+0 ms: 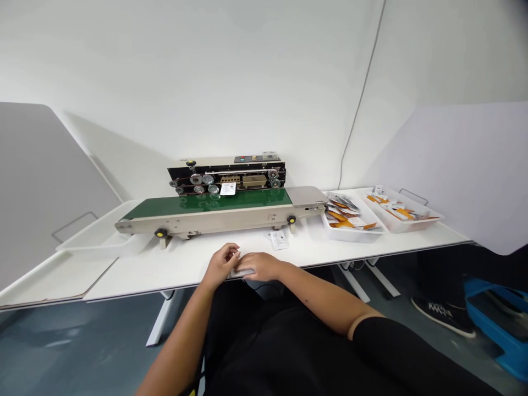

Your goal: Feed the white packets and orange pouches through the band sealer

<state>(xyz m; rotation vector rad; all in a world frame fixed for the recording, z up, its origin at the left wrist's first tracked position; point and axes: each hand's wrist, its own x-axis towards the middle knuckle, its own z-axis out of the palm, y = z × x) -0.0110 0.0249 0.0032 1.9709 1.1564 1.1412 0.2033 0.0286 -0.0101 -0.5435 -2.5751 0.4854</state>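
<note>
At the front edge of the table, a small white packet (242, 272) lies flat under and between my two hands. My right hand (262, 265) is closed on it, with the fingers over the top and the thumb at the near side. My left hand (220, 265) has its fingers curled and its thumb bent at the packet's left end; the fingertips are partly hidden. Just beyond, a few white printed packets (278, 240) lie by the foot of a band sealing machine (214, 221). Another white packet (228, 189) stands on its green belt (173, 205), against the rollers.
Right of the machine, a white bin (357, 236) holds several packets with orange parts; a second bin (416, 224) stands beside it. A shallow tray (94, 250) sits at the left end. A person's shoe (443, 317) and a blue stool (490, 324) are at the floor, right.
</note>
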